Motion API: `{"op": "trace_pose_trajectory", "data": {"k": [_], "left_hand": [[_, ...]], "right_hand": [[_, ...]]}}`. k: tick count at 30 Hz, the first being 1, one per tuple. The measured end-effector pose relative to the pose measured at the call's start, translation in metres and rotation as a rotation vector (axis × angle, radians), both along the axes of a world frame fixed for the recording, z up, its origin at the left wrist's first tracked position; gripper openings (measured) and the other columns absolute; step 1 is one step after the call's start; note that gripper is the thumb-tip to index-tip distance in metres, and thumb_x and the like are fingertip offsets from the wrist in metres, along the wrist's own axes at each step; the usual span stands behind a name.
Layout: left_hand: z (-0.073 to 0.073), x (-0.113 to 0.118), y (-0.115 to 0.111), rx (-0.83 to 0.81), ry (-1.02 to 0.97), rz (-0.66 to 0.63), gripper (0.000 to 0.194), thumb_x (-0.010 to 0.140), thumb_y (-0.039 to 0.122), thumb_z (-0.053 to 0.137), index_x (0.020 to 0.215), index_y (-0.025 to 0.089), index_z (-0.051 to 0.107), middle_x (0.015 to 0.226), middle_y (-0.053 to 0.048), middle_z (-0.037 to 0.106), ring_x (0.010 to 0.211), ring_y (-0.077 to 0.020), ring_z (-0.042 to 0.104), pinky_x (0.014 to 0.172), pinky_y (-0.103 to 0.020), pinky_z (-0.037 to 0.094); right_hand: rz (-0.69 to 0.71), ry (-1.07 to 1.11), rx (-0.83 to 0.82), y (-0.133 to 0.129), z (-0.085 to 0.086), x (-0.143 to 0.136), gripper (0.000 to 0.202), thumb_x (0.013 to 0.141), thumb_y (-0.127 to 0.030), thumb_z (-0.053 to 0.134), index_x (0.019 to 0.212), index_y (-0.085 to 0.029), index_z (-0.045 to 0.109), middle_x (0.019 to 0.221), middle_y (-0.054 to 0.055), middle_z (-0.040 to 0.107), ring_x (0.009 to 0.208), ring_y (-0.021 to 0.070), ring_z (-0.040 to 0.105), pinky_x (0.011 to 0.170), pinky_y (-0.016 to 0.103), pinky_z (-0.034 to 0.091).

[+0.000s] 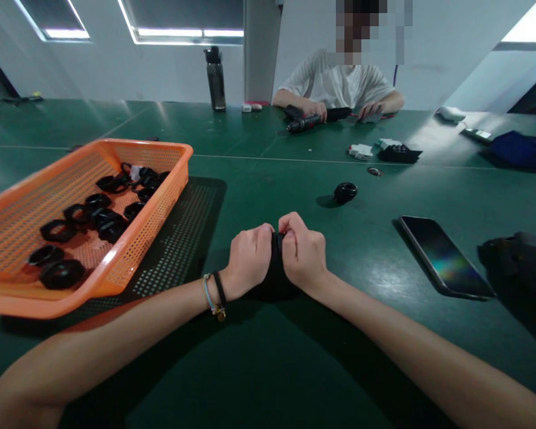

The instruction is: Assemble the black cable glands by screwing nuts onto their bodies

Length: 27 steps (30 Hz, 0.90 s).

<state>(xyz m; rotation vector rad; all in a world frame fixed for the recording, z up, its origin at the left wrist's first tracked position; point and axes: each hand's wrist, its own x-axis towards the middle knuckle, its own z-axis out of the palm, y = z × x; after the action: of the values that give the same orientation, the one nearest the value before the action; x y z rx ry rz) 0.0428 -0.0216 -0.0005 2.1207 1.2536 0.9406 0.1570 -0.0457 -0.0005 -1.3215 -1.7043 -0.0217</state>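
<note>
Both hands clench one small black part (277, 243) between them at the table's centre: left hand (249, 259) and right hand (302, 253) pressed knuckle to knuckle, fingers curled tight around it. At ten o'clock sits an orange basket (116, 271) of black rings; at three o'clock lies a phone (444, 256).

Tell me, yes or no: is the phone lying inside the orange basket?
No. The phone lies flat on the green table, right of both hands, while the orange basket on the left holds only black rings.
</note>
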Motion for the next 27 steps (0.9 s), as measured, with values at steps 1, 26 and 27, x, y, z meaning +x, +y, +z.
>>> {"op": "trace_pose_trajectory", "data": {"k": [1, 26, 27], "left_hand": [[0.001, -0.001, 0.000, 0.032, 0.030, -0.003, 0.041, 0.089, 0.026, 0.017, 0.066, 0.018, 0.050, 0.058, -0.003, 0.057, 0.055, -0.0157, 0.054, 0.053, -0.026, 0.037], [0.001, -0.003, 0.011, 0.185, 0.094, -0.077, 0.038, 0.088, 0.033, 0.021, 0.072, 0.019, 0.053, 0.057, 0.000, 0.054, 0.053, -0.0149, 0.051, 0.052, -0.025, 0.031], [0.001, -0.001, 0.012, 0.124, 0.041, -0.076, 0.038, 0.088, 0.034, 0.021, 0.072, 0.019, 0.052, 0.058, -0.001, 0.054, 0.054, -0.0151, 0.052, 0.052, -0.025, 0.033]], "right_hand": [[-0.012, 0.023, -0.025, 0.000, 0.001, -0.001, 0.014, 0.078, -0.017, 0.029, 0.070, -0.023, 0.039, 0.049, -0.005, 0.041, 0.040, 0.0103, 0.039, 0.044, 0.024, 0.028], [-0.070, 0.193, -0.094, 0.011, -0.008, -0.003, 0.016, 0.079, -0.017, 0.028, 0.068, -0.023, 0.039, 0.054, -0.003, 0.046, 0.047, 0.0129, 0.043, 0.047, 0.026, 0.030], [-0.071, 0.141, -0.061, 0.013, -0.009, 0.000, 0.016, 0.079, -0.017, 0.028, 0.070, -0.023, 0.040, 0.054, -0.003, 0.046, 0.046, 0.0128, 0.043, 0.046, 0.026, 0.030]]}}
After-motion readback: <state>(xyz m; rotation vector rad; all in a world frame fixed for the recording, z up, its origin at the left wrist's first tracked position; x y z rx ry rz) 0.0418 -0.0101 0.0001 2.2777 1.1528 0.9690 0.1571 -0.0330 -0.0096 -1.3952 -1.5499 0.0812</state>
